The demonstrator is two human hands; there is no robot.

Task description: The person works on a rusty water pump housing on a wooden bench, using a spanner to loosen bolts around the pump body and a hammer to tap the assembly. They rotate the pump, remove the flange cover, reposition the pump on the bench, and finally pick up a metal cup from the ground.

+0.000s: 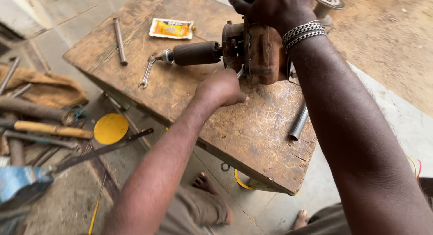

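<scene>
While the rusty motor unit (252, 48) lies on its side on the wooden workbench (252, 127), the right hand (270, 7) is clamped over its top, fingers curled around the housing; a chain bracelet (303, 33) circles that wrist. The left hand (221, 88) is closed into a fist just below the unit, gripping a thin metal tool (240, 72) whose tip touches the housing. A dark armature shaft (194, 53) projects from the unit's left side. Left of the shaft end lies a spanner (146, 73); farther left, a steel rod (119, 41). A yellow sachet (171, 28) lies above the shaft. A metal tube (298, 123) rests below the unit.
</scene>
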